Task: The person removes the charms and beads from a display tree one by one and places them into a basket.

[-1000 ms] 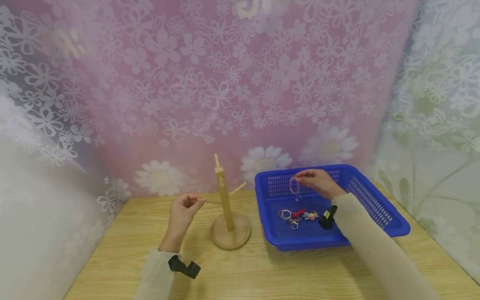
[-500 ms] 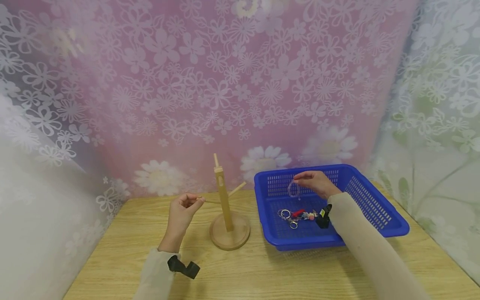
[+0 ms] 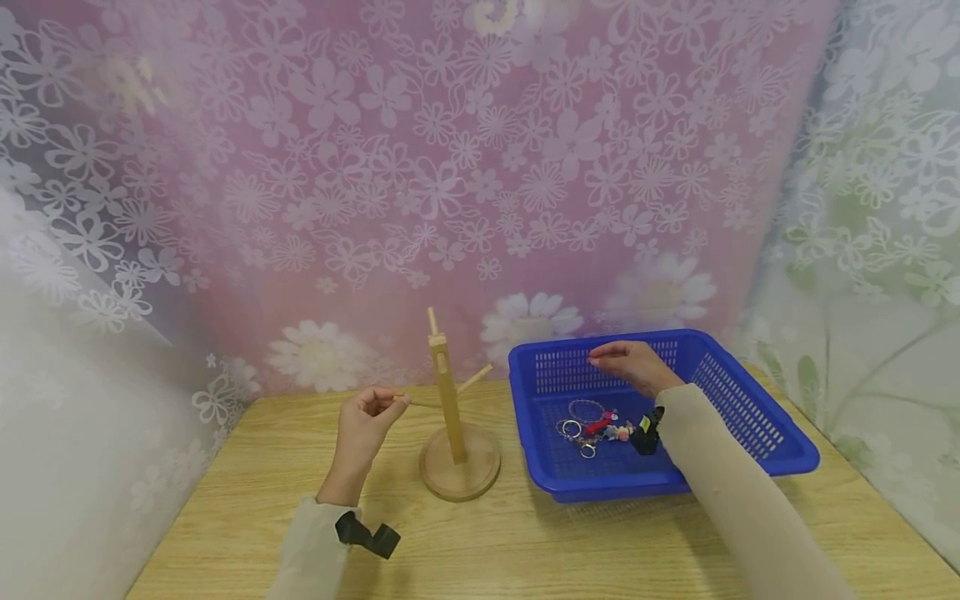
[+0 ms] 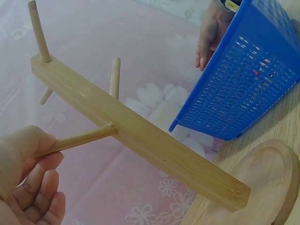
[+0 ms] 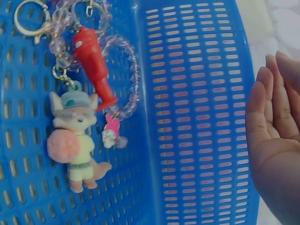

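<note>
My left hand (image 3: 367, 429) pinches the end of a side peg (image 4: 86, 139) between thumb and fingers. That peg juts from the upright post (image 3: 450, 408) of a wooden stand with a round base (image 4: 267, 187). Over the blue basket (image 3: 622, 485) hovers my right hand (image 3: 637, 367), its fingers extended and nothing in them. On the basket floor lies a clear, pale purple beaded bracelet (image 5: 136, 77) with a pink charm (image 5: 112, 124). Beside it are a fox figure keychain (image 5: 77, 136), a red figure (image 5: 93, 61) and metal rings, partly overlapping.
The stand and basket rest side by side on a wood-grain table (image 3: 480, 550). More pegs (image 3: 476, 377) stick out from the post. A pink flowered curtain (image 3: 450, 208) hangs close behind, with pale patterned panels (image 3: 885, 250) at the sides.
The beaded bracelet, earlier dangling from my right fingers, has dropped onto the basket floor. My right fingers have let go of it. The left hand stays on the peg.
</note>
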`<move>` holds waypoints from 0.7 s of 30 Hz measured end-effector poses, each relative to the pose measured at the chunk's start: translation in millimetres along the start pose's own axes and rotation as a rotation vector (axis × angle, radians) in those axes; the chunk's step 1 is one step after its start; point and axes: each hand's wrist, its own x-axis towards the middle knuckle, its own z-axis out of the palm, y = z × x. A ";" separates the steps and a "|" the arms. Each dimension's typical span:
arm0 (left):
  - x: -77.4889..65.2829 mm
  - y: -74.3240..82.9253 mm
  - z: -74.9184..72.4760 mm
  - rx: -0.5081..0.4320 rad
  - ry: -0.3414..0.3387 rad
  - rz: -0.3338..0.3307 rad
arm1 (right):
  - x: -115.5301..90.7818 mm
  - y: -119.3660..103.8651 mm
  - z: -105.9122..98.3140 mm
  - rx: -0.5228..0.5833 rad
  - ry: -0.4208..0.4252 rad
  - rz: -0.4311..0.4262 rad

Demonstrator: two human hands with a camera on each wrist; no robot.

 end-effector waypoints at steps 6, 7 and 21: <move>-0.2 0.3 0.5 0.004 0.003 -0.013 | -4.7 -12.7 -1.4 0.097 -0.020 0.003; 0.0 0.0 0.4 0.003 0.000 -0.015 | -5.1 -14.9 -2.3 0.115 -0.030 -0.004; 5.8 5.2 -16.8 0.197 -0.156 -0.007 | -26.2 -44.8 -32.8 0.126 -0.026 -0.051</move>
